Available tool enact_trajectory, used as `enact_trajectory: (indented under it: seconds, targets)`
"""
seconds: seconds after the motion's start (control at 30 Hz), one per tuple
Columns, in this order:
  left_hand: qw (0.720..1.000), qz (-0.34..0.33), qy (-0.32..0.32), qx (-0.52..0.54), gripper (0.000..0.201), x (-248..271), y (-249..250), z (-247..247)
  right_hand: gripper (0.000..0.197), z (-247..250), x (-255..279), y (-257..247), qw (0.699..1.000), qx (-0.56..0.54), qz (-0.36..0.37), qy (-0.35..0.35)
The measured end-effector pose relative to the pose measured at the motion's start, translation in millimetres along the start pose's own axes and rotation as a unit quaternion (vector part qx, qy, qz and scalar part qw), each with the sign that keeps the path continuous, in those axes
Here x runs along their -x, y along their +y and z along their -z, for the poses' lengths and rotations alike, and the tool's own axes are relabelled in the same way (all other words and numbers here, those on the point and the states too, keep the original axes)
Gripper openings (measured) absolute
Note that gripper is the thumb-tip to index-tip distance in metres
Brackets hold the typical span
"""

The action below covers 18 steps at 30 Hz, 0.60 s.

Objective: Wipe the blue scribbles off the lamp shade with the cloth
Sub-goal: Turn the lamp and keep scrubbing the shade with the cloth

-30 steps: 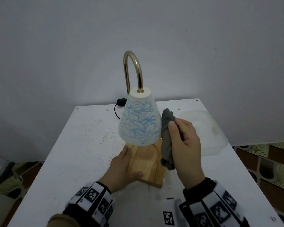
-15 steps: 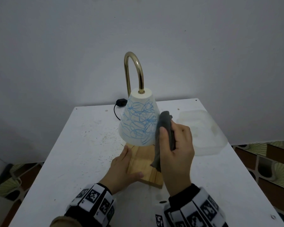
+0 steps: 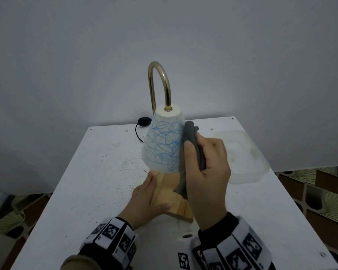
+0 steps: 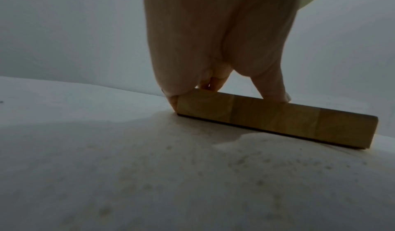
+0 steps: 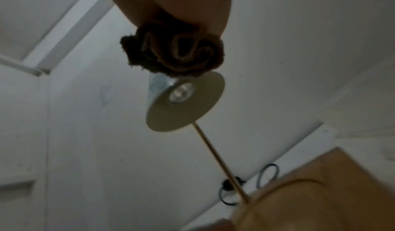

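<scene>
White bench (image 3: pixel 90 184) carries the lamp shade (image 3: pixel 163 142) at centre, scribbles intact. My right hand (image 3: pixel 207 178) clenches the cloth (image 3: pixel 190 137) at its three o'clock flank; left hand (image 3: pixel 144 203) lies flat, steadying the wooden base (image 3: pixel 172 199). I'd press firmly, stroking downward.

My view: plain pale grey wall (image 3: pixel 66 55) behind a scuffed white rectangular table (image 3: pixel 90 182); tiled floor with green fan pattern (image 3: pixel 324 191) either side; light dim, flat.

- White lamp shade (image 3: pixel 165 141) covered in looping blue scribbles (image 3: pixel 164 140).
- Grey cloth (image 3: pixel 191 145).
- Brass-gold curved lamp neck (image 3: pixel 160 82) over a pale wood base (image 3: pixel 167 195).
- White table (image 3: pixel 98 182) flecked with dark specks.
- Black-and-white checkered wrist bands (image 3: pixel 113 236).
</scene>
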<state>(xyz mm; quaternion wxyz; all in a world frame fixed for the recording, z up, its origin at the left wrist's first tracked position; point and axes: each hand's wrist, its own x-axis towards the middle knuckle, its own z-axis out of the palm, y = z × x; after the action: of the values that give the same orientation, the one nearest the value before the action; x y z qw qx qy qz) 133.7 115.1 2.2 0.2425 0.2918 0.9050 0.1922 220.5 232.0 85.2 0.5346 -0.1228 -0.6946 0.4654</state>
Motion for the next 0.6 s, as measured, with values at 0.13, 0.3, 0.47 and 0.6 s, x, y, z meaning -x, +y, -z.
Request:
enact_trajectory:
  seconds: [0.13,0.3,0.47,0.6]
  targets:
    - [1.000,-0.001,0.010,0.011,0.106,2,1,0,0.023,7,12,22,0.998,0.045,-0.035,0.012]
    - [0.999,-0.013,0.027,0.029,0.100,0,-3,-3,0.014,9,-11,21,0.994,0.031,-0.102,-0.015]
    - [0.999,-0.019,0.025,0.035,0.112,-2,-7,-5,0.018,0,-10,-7,1.000,-0.006,-0.016,-0.011]
    - [0.999,-0.017,0.023,0.031,0.118,-5,-9,-5,0.024,3,12,6,0.999,0.033,0.022,0.011]
